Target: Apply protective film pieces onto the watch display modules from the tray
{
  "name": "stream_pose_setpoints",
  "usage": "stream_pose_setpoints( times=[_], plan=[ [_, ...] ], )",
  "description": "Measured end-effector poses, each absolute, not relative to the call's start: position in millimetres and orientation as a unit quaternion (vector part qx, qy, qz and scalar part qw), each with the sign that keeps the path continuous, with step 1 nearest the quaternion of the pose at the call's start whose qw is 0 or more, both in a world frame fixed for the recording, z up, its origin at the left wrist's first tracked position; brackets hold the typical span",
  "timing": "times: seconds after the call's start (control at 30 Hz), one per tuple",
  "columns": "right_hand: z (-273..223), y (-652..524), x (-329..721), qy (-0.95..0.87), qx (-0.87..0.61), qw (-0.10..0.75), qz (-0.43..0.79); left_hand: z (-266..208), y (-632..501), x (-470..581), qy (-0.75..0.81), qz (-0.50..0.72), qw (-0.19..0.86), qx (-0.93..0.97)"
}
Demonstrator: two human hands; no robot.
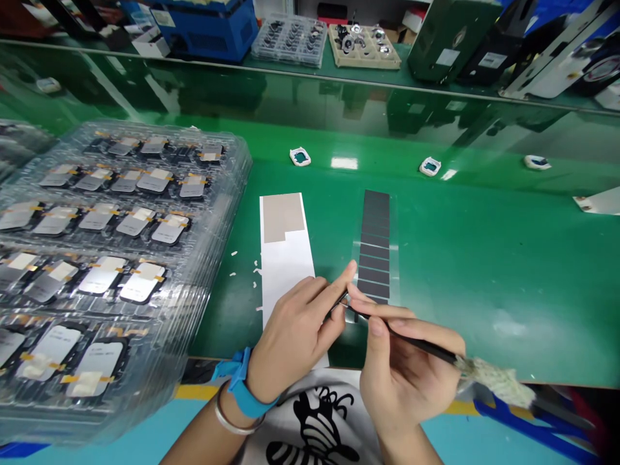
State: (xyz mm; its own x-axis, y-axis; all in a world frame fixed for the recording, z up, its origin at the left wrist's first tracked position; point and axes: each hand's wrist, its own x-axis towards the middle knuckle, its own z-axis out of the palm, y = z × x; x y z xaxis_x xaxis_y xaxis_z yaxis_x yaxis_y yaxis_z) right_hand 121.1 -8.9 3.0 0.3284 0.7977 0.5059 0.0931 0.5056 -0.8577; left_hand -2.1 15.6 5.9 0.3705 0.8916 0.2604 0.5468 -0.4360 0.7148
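Note:
My right hand (416, 371) grips a pair of black tweezers (429, 347) whose rear end is wrapped in pale tape. The tweezer tip reaches a small dark part (338, 303) pinched in the fingers of my left hand (295, 326). Most of that part is hidden by the fingers, so its kind cannot be made out. Beneath and beyond my left hand lies a white backing sheet (287, 271) with a beige patch at its far end. Just past my fingertips is a clear sheet of dark grey adhesive strips (375, 259).
Stacked clear trays (227, 194) at the left hold several silver-faced modules (143, 282). Small white frames (300, 157) lie along the back of the green bench (484, 271). White scraps dot the bench beside the backing sheet. A shelf behind carries a beige parts tray (363, 61) and boxes.

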Motion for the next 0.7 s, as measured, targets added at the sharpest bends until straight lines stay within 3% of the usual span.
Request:
stream_pose_setpoints(
  times=[0.33,0.7],
  plan=[
    [2,-8,123,-0.523,-0.399,0.710,0.249,6,15,-3,0.449,0.335,0.267,0.784],
    [16,-9,127,-0.450,-0.421,0.735,0.283,16,9,-6,0.398,0.386,0.416,0.721]
  ],
)
